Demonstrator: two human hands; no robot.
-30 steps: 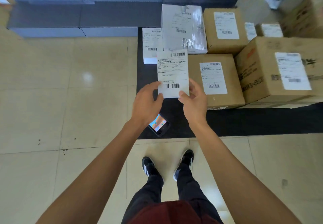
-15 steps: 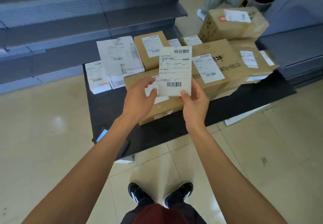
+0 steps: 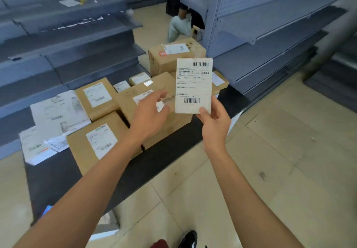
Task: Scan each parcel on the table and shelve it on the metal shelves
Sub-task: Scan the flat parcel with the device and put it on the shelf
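Flat white rectangular parcel (image 3: 193, 86) with printed barcode labels standing upright in the air above the black worktop (image 3: 58, 172); pinched at its lower edge by the right hand (image 3: 215, 124); left hand (image 3: 149, 115) hovering just beside, fingers loose, grip released on nothing. Likely slipping or folding from that single corner pinch, being thin and stiff-papery; possibly missing a shelf lip on the grey perforated metal shelves (image 3: 270, 35). Matte brown cardboard boxes (image 3: 96, 143) crowding the worktop.
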